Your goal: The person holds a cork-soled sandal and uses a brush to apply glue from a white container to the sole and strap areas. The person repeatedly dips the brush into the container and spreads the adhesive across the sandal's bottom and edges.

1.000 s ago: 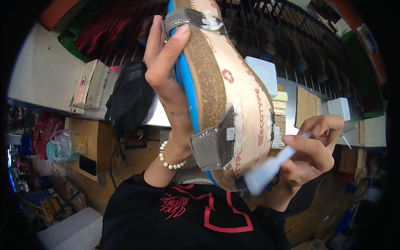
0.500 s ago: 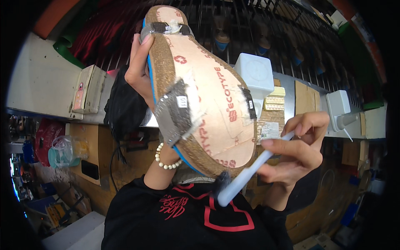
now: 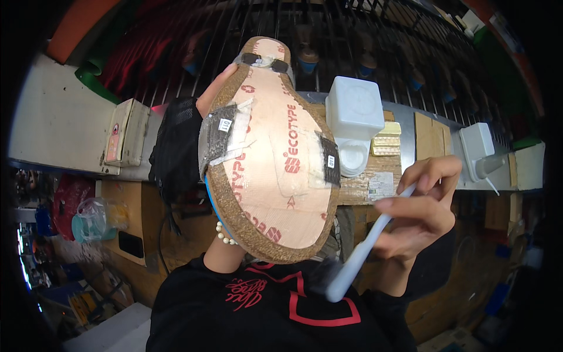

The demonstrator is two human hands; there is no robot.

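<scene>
A sandal on a last (image 3: 281, 146), underside up, fills the middle of the view. Its sole face is pale with red print, and a brown cork rim runs round it. Dark strap ends are stuck down at both sides and across the narrow far end. My left hand (image 3: 216, 94) grips it from behind at the left; most of its fingers are hidden. In my right hand (image 3: 419, 205) is a brush with a white handle (image 3: 366, 246), its blurred dark bristles pointing at my shirt. The brush is just right of the wide near end, apparently apart from it.
Beyond stands a metal rack (image 3: 258, 23) with several blue-bottomed shoes. On the bench are a white plastic container (image 3: 355, 108), yellow blocks (image 3: 386, 139), a white dispenser (image 3: 478, 146) and a box (image 3: 126, 132). A black phone (image 3: 131, 244) lies on a wooden surface at left.
The sandal has turned more upright, with its narrow end lower and its wide end shifted left. The brush has moved slightly right and down, away from the cork rim.
</scene>
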